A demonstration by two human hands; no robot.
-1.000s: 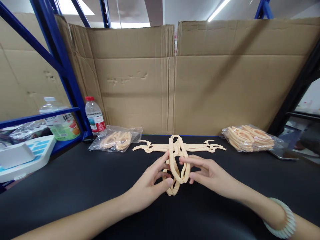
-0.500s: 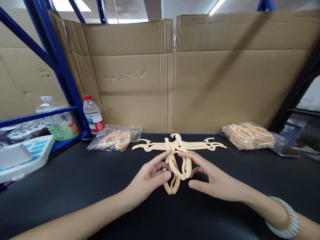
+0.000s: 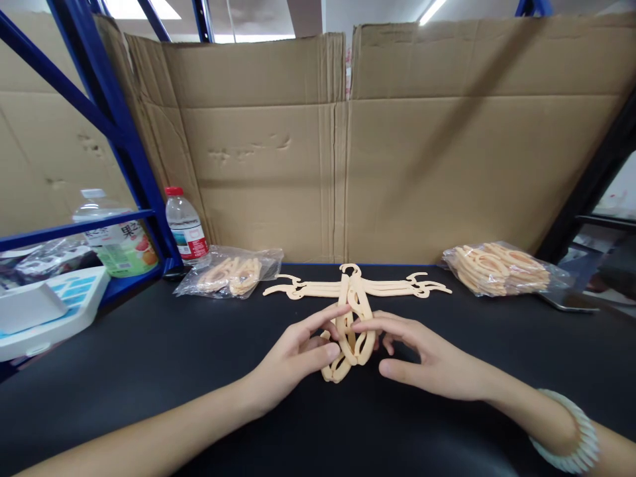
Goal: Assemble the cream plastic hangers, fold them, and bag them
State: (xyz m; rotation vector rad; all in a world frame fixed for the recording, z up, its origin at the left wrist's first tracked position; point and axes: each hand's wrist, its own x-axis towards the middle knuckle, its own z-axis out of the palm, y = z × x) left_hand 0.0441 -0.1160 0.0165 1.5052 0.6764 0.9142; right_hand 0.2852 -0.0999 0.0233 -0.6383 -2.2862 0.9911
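Between my two hands stands a folded peach plastic hanger (image 3: 354,331), upright on the black table (image 3: 149,358). My left hand (image 3: 298,354) grips its left side with thumb and fingers. My right hand (image 3: 422,358) touches its right side with the fingertips; a pale bead bracelet (image 3: 576,434) is on that wrist. Behind them several unfolded hangers (image 3: 318,289) of the same colour lie flat in a row, arms spread left and right.
A clear bag of folded hangers (image 3: 231,275) lies at the back left, a fuller bag (image 3: 497,268) at the back right. Two water bottles (image 3: 186,228) stand by the blue rack (image 3: 124,146). A white tray (image 3: 44,311) sits far left. Cardboard walls (image 3: 422,165) close the back.
The folded hanger has been brought more upright and slightly lower between my hands. My right fingers have closed in on it from the side.
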